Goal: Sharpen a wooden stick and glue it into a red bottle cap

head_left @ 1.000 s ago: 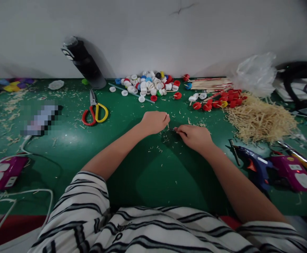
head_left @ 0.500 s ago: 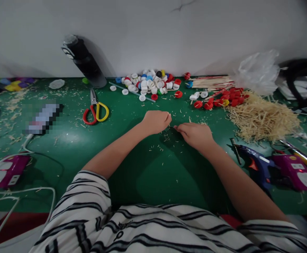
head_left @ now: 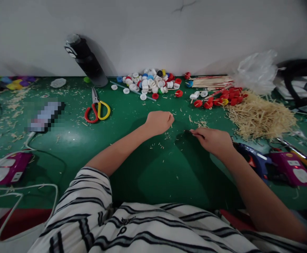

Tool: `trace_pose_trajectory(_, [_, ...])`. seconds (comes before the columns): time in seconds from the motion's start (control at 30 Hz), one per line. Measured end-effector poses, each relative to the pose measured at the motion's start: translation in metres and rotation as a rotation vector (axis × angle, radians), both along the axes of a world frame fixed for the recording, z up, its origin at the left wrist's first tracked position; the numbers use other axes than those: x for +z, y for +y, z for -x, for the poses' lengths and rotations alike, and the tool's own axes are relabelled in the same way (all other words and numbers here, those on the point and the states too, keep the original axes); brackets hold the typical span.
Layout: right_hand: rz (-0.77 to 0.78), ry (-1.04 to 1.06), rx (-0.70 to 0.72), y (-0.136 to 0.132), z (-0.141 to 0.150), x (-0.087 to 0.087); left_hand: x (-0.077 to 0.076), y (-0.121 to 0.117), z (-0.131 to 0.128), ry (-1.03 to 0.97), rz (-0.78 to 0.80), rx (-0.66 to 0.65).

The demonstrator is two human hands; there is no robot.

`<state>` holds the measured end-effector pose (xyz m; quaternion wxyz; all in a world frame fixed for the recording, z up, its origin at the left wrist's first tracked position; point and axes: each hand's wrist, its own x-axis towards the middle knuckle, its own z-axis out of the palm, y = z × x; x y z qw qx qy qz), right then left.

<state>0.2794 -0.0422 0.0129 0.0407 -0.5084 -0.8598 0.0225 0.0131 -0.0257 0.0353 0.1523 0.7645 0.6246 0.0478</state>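
Observation:
My left hand is closed in a fist over the middle of the green table; what its fingers hold, if anything, is hidden. To the right, my right hand pinches a small dark thin piece between thumb and forefinger, its tip pointing left. A gap separates the two hands. Pale wood shavings lie scattered around and below them. Beyond my left hand sits a pile of bottle caps, mostly white, with some red and blue.
Scissors with red and yellow handles lie left. A black bottle stands behind them. To the right are red caps on sticks, a straw-like heap, a blue glue gun and a purple power box.
My right hand has moved right and slightly toward me, away from the left hand, still pinching the dark piece. My left hand stays closed in nearly the same place.

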Motion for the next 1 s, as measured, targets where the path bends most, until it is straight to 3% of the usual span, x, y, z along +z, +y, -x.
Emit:
trace_pose_trajectory(0.17, [0.002,0.082,-0.083,-0.021,-0.027,-0.004,-0.003,0.004,0.004,-0.049,0.042,0.051])
trace_pose_trajectory(0.43, [0.047,0.035,-0.291,-0.036,-0.005,0.014,-0.001,0.000,0.006,-0.050,0.054,0.058])
trace_pose_trajectory(0.67, [0.129,-0.026,-0.236,-0.049,0.013,0.022,-0.005,0.000,0.007,-0.048,0.023,0.058])
trace_pose_trajectory(1.0, [0.132,-0.127,-0.211,-0.032,0.038,0.022,-0.003,-0.004,0.007,-0.031,0.017,0.064])
